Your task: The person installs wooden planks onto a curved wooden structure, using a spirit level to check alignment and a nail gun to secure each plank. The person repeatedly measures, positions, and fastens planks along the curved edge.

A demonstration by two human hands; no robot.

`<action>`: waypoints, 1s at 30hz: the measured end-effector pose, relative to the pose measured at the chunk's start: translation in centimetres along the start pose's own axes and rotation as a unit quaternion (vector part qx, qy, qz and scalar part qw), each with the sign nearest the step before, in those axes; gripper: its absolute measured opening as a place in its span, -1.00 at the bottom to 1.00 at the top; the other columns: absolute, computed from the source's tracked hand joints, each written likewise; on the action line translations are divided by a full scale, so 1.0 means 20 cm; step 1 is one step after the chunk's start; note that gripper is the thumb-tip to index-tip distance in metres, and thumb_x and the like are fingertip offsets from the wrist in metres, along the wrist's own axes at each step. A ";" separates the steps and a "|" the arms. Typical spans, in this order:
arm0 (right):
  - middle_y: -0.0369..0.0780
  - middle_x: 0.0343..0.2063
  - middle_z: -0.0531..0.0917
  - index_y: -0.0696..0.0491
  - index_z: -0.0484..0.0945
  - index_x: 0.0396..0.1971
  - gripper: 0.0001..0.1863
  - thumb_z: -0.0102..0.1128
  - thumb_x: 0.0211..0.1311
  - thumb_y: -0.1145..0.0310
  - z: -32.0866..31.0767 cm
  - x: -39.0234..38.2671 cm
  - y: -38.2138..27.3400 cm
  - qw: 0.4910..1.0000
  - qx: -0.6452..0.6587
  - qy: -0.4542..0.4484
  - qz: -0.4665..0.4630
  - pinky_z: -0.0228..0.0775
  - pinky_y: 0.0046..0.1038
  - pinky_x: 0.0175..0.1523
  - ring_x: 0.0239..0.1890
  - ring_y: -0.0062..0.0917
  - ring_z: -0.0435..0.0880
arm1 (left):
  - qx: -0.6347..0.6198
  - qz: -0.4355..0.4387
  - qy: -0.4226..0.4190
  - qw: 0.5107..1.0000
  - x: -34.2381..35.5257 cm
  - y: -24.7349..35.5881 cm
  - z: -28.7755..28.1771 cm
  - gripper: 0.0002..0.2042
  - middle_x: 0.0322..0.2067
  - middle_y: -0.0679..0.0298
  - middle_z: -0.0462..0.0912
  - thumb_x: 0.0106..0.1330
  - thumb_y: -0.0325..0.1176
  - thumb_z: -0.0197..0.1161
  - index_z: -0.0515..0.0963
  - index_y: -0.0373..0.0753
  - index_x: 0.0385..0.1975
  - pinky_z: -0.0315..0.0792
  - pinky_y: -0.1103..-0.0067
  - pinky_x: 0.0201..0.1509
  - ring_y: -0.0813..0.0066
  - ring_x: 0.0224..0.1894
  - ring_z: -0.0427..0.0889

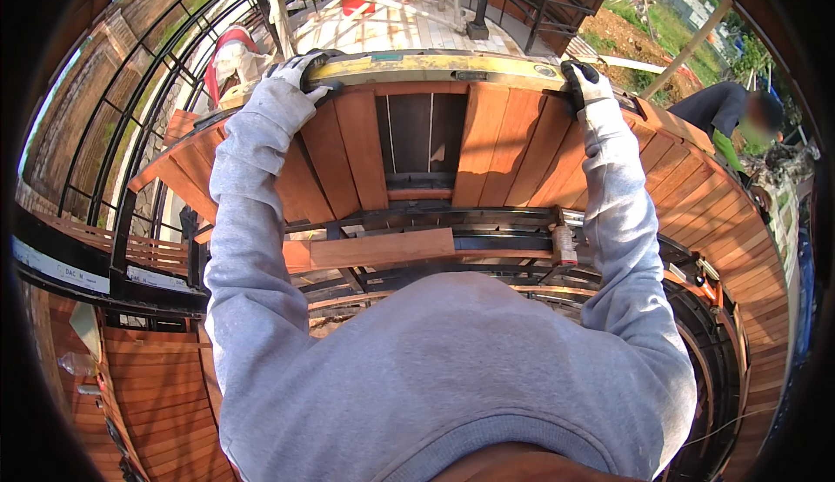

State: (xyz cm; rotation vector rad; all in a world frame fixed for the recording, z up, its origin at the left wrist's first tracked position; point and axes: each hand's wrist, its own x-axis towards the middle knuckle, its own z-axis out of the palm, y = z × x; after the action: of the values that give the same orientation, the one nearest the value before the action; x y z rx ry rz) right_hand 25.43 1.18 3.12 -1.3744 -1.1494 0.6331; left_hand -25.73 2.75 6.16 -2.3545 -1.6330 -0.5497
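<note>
A long yellow spirit level lies across the far top edge of a curved row of reddish-brown wooden planks. My left hand, in a pale glove with dark fingers, is closed around the level's left part, thumb on the near side. Toward its right end my right hand, gloved alike, grips the level with fingers over the top. Between the planks in the middle is a gap, with dark boards showing through it.
Black metal framing curves below the planks, with a loose board and a small labelled container on it. An orange-handled tool lies at right. Another person is beyond the right side. A clear bottle lies lower left.
</note>
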 end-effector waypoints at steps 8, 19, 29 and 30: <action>-0.27 -0.36 0.70 0.07 0.66 0.03 -0.68 0.25 0.41 0.21 -0.01 -0.12 -0.02 0.993 0.112 -0.024 -0.023 0.37 -0.59 -0.50 -0.60 -0.66 0.52 | -0.007 0.007 0.006 1.000 -0.01 0.01 -0.11 -0.36 0.12 0.03 0.59 0.10 -0.20 0.53 0.50 -0.10 0.24 0.41 0.29 0.34 -0.01 0.22 0.52; -0.16 -0.03 0.58 0.22 0.44 0.25 -0.41 0.08 0.47 0.03 -0.10 -0.60 -0.17 0.972 0.140 -0.096 -0.161 0.34 -0.62 -0.34 -0.33 -0.58 0.55 | -0.030 0.013 0.199 0.979 -0.77 0.21 -0.37 -0.32 0.11 0.20 0.56 -0.07 -0.32 0.57 0.53 -0.04 0.18 0.23 0.20 0.47 0.11 0.25 0.46; 0.01 -0.05 0.66 0.31 0.47 0.19 -0.47 0.29 0.29 0.35 0.26 -0.71 -0.11 0.875 0.108 -0.460 -0.106 0.63 -0.39 -0.21 -0.24 -0.33 0.73 | 0.084 -0.114 0.104 0.985 -1.27 0.07 -0.45 -0.37 0.05 0.15 0.50 -0.05 -0.45 0.46 0.58 -0.02 0.16 0.27 0.13 0.40 0.07 0.17 0.47; 0.00 -0.03 0.65 0.30 0.48 0.19 -0.47 0.31 0.28 0.36 0.29 -0.75 -0.12 0.881 0.118 -0.446 -0.109 0.64 -0.38 -0.17 -0.19 -0.32 0.72 | 0.083 -0.104 0.110 0.985 -1.29 0.05 -0.45 -0.37 0.02 0.16 0.52 -0.06 -0.45 0.48 0.58 -0.04 0.15 0.27 0.13 0.40 0.07 0.15 0.49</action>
State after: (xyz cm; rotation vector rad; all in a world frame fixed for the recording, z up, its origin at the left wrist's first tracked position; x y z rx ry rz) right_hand 14.16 -10.12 0.52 -0.6985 -1.8407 1.2588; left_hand -34.38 -23.02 3.38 -1.9436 -1.7562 -0.6594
